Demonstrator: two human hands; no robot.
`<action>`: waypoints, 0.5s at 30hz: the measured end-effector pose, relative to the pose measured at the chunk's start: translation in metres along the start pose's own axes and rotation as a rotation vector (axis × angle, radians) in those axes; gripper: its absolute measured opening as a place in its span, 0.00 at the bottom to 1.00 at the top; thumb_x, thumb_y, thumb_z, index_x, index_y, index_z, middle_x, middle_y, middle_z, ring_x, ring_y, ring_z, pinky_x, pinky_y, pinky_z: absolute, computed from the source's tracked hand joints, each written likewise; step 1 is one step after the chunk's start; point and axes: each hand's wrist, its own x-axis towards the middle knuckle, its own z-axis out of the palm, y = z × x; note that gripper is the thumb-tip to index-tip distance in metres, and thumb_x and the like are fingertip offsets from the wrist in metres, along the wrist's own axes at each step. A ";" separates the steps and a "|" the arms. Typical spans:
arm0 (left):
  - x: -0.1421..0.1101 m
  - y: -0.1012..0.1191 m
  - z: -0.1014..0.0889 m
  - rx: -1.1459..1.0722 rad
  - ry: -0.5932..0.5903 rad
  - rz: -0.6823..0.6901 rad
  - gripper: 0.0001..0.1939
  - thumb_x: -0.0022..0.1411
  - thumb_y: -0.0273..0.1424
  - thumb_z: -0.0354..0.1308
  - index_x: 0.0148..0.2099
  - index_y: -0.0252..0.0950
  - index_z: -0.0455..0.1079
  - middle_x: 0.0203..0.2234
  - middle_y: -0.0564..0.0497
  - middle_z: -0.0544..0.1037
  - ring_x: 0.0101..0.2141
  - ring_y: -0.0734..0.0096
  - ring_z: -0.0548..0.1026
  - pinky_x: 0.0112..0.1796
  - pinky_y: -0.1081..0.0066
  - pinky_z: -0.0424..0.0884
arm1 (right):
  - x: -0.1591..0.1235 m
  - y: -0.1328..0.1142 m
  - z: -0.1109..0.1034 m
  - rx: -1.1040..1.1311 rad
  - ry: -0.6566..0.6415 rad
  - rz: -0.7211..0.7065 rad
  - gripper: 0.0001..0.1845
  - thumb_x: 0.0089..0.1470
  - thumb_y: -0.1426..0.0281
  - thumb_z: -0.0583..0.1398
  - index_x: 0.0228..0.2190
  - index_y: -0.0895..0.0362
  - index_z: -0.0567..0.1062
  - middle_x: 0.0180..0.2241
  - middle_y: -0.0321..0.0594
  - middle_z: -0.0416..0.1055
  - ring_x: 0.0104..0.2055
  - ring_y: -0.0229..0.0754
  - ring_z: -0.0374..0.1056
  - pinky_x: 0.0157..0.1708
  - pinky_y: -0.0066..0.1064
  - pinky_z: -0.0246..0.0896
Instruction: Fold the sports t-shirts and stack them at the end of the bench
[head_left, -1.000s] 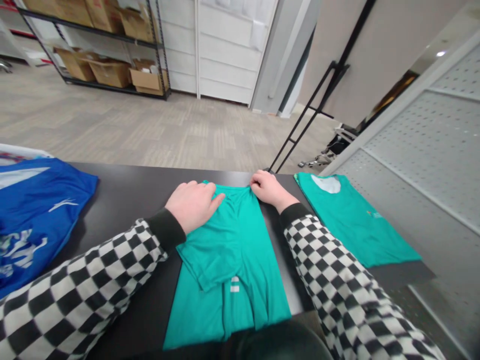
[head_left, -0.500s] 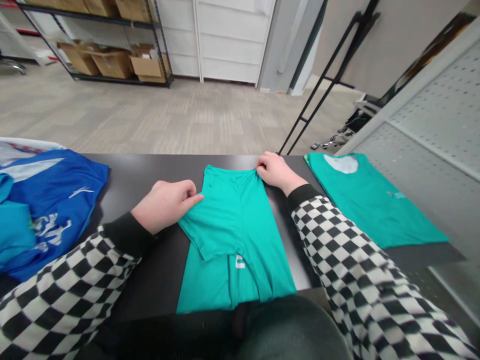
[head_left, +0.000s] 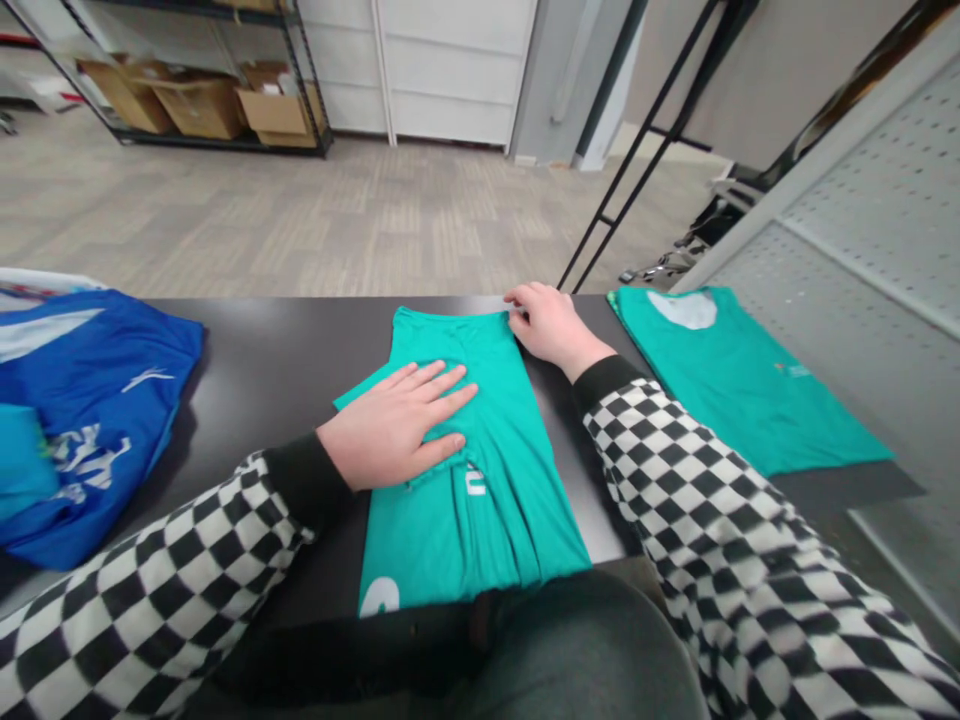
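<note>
A teal shirt (head_left: 495,480), folded lengthwise into a narrow strip, lies on the black table (head_left: 277,350) in front of me. My left hand (head_left: 401,425) rests flat on its folded-in sleeve, fingers spread and pointing right. My right hand (head_left: 551,322) sits at the shirt's far right corner, fingers curled on the edge of the fabric. Both my sleeves are black-and-white checked.
A second teal shirt (head_left: 739,385), folded, lies at the right end of the table. A heap of blue garments (head_left: 75,410) covers the left end. Beyond the table are a grey floor, a shelf with cardboard boxes (head_left: 202,100) and a slanted black rack (head_left: 637,150).
My left hand left the sleeve's edge and now lies flat on the folded sleeve, nearer the shirt's middle. My right hand stayed at the far corner.
</note>
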 end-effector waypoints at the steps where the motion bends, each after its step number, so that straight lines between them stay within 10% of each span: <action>1: 0.001 -0.009 -0.001 0.009 0.006 -0.025 0.37 0.81 0.55 0.47 0.84 0.49 0.55 0.83 0.47 0.52 0.81 0.43 0.49 0.78 0.42 0.45 | -0.002 -0.005 -0.003 0.007 0.013 -0.019 0.18 0.72 0.67 0.57 0.56 0.57 0.80 0.55 0.56 0.79 0.56 0.63 0.70 0.56 0.51 0.64; 15: 0.007 -0.121 -0.023 -0.052 0.149 -0.241 0.43 0.76 0.56 0.51 0.82 0.38 0.60 0.81 0.42 0.57 0.80 0.49 0.53 0.78 0.46 0.47 | -0.027 -0.035 -0.024 0.123 0.084 -0.083 0.20 0.73 0.61 0.58 0.57 0.55 0.82 0.55 0.54 0.82 0.60 0.65 0.72 0.62 0.57 0.62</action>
